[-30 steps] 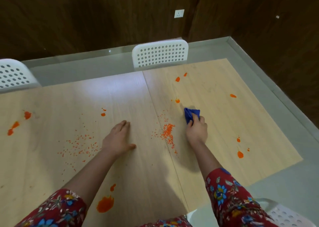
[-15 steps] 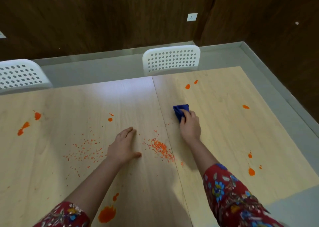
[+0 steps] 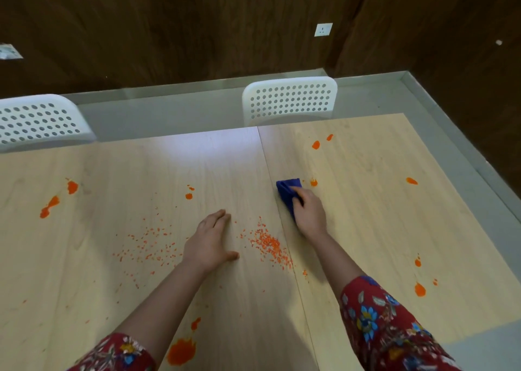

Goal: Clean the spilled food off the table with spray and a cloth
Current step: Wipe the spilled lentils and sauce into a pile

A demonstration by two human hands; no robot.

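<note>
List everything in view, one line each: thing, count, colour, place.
table: one, light wood, fills the foreground
cloth: one, blue, under the right hand near the table's seam
sauce blobs: a dozen or so, orange, scattered across the table
crumbs: two patches, orange, either side of the left hand
chairs: two, white, far edge
socket: one, white, wall
left hand: flat on the table
right hand: pressing the cloth
</note>
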